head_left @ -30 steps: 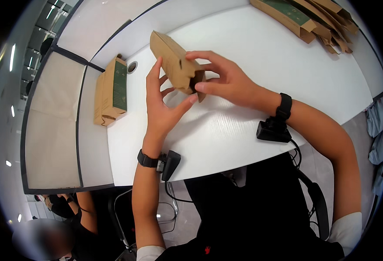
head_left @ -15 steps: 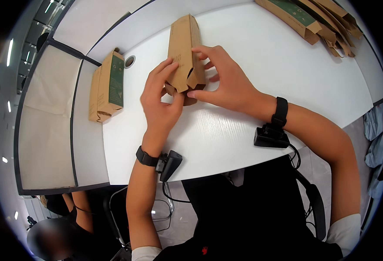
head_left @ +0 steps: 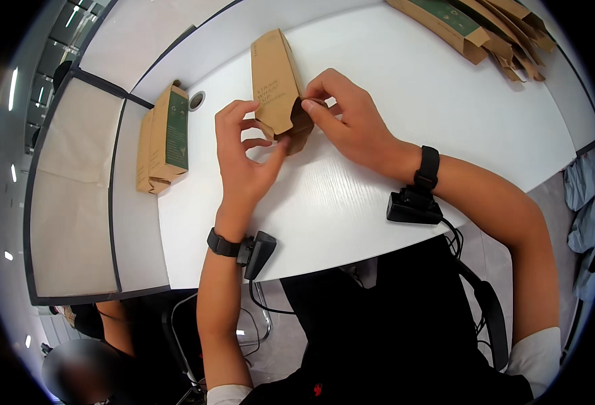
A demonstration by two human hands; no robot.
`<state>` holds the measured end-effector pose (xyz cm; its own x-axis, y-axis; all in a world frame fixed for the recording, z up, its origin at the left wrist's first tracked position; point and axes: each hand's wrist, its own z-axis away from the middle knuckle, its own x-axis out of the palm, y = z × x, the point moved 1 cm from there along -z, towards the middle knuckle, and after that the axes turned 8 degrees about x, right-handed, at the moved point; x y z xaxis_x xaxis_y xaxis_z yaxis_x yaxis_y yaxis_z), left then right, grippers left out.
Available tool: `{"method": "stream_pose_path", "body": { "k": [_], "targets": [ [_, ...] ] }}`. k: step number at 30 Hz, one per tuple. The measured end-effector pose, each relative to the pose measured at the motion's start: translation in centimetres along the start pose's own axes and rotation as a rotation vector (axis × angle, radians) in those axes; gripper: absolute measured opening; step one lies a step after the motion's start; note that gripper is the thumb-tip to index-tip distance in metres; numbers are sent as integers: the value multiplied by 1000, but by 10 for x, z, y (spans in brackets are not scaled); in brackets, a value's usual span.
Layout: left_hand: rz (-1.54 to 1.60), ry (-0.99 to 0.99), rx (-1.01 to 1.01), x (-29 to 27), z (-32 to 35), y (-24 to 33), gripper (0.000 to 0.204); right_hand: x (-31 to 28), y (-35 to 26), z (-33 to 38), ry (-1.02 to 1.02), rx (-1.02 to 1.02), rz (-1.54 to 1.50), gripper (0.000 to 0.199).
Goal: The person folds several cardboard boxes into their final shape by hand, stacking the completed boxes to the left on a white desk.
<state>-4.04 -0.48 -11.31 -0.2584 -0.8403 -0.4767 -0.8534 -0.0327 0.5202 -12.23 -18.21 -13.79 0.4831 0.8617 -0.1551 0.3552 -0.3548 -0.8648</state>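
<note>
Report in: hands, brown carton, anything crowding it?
Left hand, fingers spread by the brown carton's near end. Right hand, thumb and forefinger pinched at its right edge. Flaps unclosed. Other cartons left and far right, apart from it.

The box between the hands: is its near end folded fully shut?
No, flaps stick out at the near end of the box, beside a dark gap.

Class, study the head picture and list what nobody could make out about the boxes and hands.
Head view: most of the inside of the brown carton between the hands, hidden by its own walls and flaps.
Head view: the tip of the left hand's thumb, blurred, probably by motion.
Head view: the far end of the green-panelled carton, cut off by the top edge.
</note>
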Motion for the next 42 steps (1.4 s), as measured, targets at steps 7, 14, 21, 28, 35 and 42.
{"method": "stream_pose_path", "body": {
  "k": [7,14,21,28,35,42],
  "targets": [
    [187,105,71,-4,10,-29,30,-4,8,-3,2,-85,-49,5],
    [79,-2,271,-8,7,-23,35,-3,6,0,-57,-195,42,20],
    [7,-137,175,-18,1,-9,36,-5,11,-4,-2,-212,31,21],
    [-126,-141,236,-14,4,-21,80,-4,10,-8,-18,-281,76,26],
    [-197,118,322,-13,3,-28,52,1,-3,-11,-181,-384,137,30],
    [-100,226,219,-1,-2,-18,45,9,-1,-12,-37,-348,94,35]
  ]
}}
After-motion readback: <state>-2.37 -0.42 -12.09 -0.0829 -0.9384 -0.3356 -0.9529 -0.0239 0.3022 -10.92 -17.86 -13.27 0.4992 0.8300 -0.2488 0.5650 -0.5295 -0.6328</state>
